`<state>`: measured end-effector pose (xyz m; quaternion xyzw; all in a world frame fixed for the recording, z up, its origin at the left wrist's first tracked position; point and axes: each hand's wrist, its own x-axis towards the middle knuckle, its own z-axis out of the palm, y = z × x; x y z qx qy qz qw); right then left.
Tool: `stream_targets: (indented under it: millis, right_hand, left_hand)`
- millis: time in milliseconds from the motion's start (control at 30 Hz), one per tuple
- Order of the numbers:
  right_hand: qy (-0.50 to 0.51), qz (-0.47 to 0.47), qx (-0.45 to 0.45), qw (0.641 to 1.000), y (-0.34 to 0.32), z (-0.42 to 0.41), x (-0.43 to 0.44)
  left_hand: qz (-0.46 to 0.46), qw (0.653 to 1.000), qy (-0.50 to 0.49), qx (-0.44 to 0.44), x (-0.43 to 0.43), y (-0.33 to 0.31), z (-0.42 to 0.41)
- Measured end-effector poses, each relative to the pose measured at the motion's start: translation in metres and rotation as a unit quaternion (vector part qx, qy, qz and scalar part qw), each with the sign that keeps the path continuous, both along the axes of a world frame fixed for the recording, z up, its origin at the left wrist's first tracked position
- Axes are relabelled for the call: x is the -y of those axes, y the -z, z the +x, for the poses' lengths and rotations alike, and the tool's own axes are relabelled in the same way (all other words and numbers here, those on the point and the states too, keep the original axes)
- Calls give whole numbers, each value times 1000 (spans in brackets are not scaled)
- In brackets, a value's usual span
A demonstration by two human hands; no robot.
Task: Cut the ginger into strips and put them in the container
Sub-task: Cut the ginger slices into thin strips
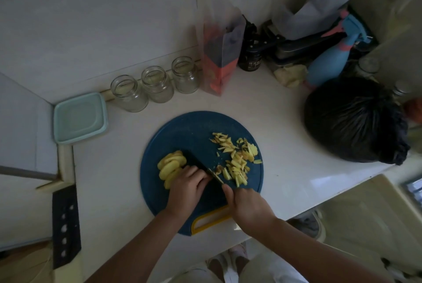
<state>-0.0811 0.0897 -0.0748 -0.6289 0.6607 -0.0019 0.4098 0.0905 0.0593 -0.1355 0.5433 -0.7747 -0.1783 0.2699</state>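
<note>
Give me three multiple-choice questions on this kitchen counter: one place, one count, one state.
1. Where do the cut ginger strips lie? A) in a jar B) on the right side of the cutting board C) on the floor
2. How many glass jars stand by the wall? A) two B) three C) five
3. What is the right hand doing? A) hanging idle B) holding a jar C) gripping the knife
Answers: 1 B, they are piled right of the blade; 2 B, three stand in a row; 3 C, its fingers wrap the handle while the left hand steadies the ginger slices.
</note>
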Motion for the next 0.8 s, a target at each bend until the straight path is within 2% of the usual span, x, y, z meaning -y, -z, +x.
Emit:
stream_targets:
  millis: [167,367,467,533,700,800]
  right_hand:
    - [27,-6,29,999,2,17,19]
    - [137,64,171,974,-7,0,20]
    - [168,66,214,960,-17,-12,21]
    - [189,46,216,957,-22,-19,26]
    - [198,30,186,962,-22,-31,34]
    - [195,33,187,962,-20,-37,29]
  left_hand:
    - [8,1000,-9,3,-2,-6,-3]
    - [58,998,-28,-8,0,-12,-5]
    - [74,995,-57,-23,3,-19,-10]
    - [71,994,-74,-24,6,-23,-18]
    - [84,992,-86,44,19,-26,-36]
    - [77,995,-44,56,25,-27,-37]
